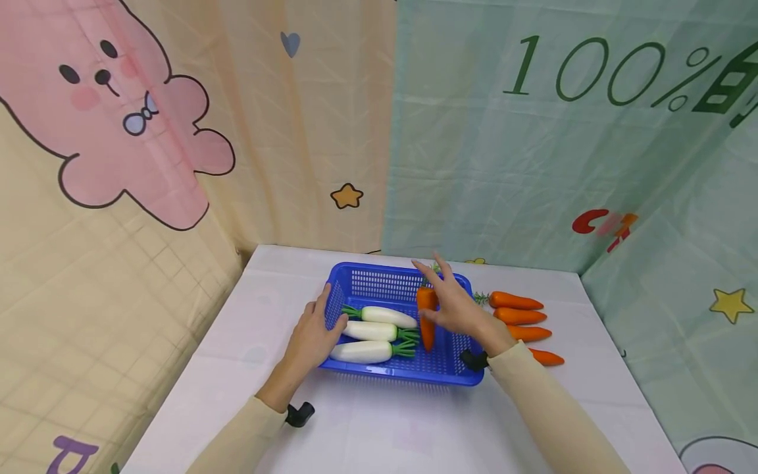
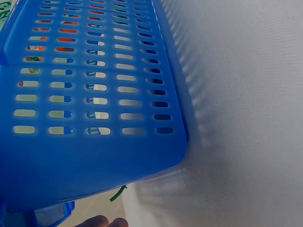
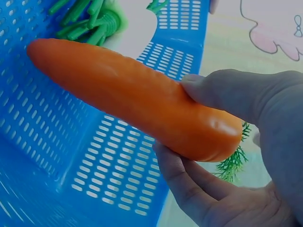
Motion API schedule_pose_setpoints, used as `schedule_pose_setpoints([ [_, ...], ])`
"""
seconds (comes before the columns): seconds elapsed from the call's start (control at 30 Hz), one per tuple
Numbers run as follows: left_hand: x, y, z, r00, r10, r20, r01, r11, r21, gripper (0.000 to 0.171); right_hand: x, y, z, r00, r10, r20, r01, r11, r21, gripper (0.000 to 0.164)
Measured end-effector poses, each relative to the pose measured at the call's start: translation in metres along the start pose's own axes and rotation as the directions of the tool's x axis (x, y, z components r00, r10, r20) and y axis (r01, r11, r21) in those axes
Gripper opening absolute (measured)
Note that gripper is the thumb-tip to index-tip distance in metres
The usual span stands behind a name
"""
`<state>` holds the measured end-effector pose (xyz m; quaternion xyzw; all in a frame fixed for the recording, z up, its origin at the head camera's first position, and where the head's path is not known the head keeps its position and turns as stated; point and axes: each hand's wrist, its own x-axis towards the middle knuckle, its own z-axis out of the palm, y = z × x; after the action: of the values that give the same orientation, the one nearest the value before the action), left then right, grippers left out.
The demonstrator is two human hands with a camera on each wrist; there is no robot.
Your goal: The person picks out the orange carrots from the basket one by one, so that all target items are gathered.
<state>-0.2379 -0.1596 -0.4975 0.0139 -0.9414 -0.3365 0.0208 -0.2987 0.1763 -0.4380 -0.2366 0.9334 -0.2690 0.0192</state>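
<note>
A blue plastic basket (image 1: 403,376) stands on the table, with three white radishes (image 1: 362,352) lying in its left part. My left hand (image 1: 310,332) holds the basket's left rim, thumb over the inner side; only its fingertips (image 2: 97,221) show at the bottom of the left wrist view. With thumb and fingers on opposite sides, my right hand (image 1: 458,306) pinches an orange carrot (image 3: 137,101) near its thick leafy end. The carrot is over the basket, right of the radishes, its tip toward me. Whether it touches the basket floor I cannot tell.
Several more carrots (image 1: 520,316) lie in a column on the white table (image 1: 379,428), just right of the basket; my right forearm partly covers the nearest ones. Printed curtains (image 1: 474,164) hang behind the table and at both sides.
</note>
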Motion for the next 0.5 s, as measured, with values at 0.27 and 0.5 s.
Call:
schedule_pose_setpoints([
  [0.27,0.000,0.000,-0.001,1.000,-0.005,0.009,0.005,1.000,-0.009,0.091,-0.002,0.001,-0.009,0.996,0.015,-0.090,-0.013,1.000,0.020,0.135],
  [0.5,0.002,0.000,0.000,1.000,-0.004,0.013,0.004,1.000,-0.003,0.091,-0.004,0.004,-0.018,0.989,-0.014,-0.146,0.024,0.997,0.068,0.139],
])
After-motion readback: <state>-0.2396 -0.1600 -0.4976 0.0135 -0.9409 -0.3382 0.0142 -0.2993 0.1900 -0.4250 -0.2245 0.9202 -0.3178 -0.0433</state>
